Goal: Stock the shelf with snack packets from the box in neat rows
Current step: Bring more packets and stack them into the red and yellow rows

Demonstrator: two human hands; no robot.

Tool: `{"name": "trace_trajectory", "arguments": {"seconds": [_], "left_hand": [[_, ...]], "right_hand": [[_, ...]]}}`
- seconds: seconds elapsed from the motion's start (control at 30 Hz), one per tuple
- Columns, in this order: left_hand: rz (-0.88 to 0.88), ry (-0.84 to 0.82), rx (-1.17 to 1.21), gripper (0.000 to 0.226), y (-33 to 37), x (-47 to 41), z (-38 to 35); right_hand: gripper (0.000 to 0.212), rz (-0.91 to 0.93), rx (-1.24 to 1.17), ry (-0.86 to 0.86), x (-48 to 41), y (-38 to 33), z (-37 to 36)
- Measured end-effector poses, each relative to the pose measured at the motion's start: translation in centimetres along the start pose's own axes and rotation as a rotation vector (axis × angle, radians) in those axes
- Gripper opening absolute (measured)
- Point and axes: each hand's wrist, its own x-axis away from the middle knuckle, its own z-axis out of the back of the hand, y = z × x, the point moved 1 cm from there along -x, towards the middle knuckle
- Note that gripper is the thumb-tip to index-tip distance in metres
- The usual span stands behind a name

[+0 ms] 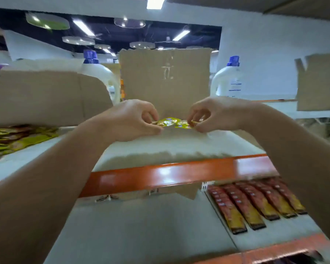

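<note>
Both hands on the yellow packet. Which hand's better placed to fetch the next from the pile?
Left, probably: the left hand is nearer the packet pile; the right hand would have to cross the yellow packet.

One wide-angle view from the person's head faces forward and slightly downward, close above the orange-edged shelf [179, 145]

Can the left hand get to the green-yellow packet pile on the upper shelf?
Probably yes: nothing stands between the left hand and the pile, but it pinches the yellow packet together with the right hand.
</note>
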Motion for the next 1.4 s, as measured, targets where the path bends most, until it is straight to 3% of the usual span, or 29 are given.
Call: {"name": "trace_trajectory", "arguments": {"seconds": [0.17,0.37,0.53,0.67,0.8,1.1,1.2,1.3,1.4], "left_hand": [[-0.129,0.022,0.093,0.03,11.8,-2.6,-7.4],[-0.219,0.01,0.235,0.031,25.0,-4.5,-16.8],[-0.31,0.001,0.357,0.035,32.3,-5.6,-25.3],[-0.343,-0.061,0.38,0.047,35.1,-6.6,-31.0],[-0.329,-0.103,0.381,0.038,36.3,-9.8,-37.5],[-0.252,-0.254,0.44,0.044,37.3,-17.0,-53.5],[-0.22,-0.315,0.46,0.038,37.4,-18.0,-56.7],[-0.206,-0.299,0.434,0.051,37.9,-19.1,-59.0],[-0.195,-0.28,0.411,0.046,38.7,-20.3,-61.1]], "right_hand": [[0.039,-0.152,-0.086,0.113,10.6,10.0,4.1],[0.037,-0.311,-0.137,0.324,22.4,20.8,6.3],[0.03,-0.448,-0.11,0.387,30.1,28.0,6.4],[0.035,-0.547,-0.084,0.406,32.9,33.4,5.5],[0.038,-0.667,-0.101,0.39,33.6,40.0,3.2],[0.039,-0.894,-0.1,0.423,32.6,52.8,-1.9],[0.034,-0.945,-0.12,0.407,32.2,56.2,-3.6],[0.036,-1.009,-0.149,0.38,32.2,59.3,-5.3],[0.041,-1.033,-0.176,0.354,32.0,62.1,-6.8]]}}
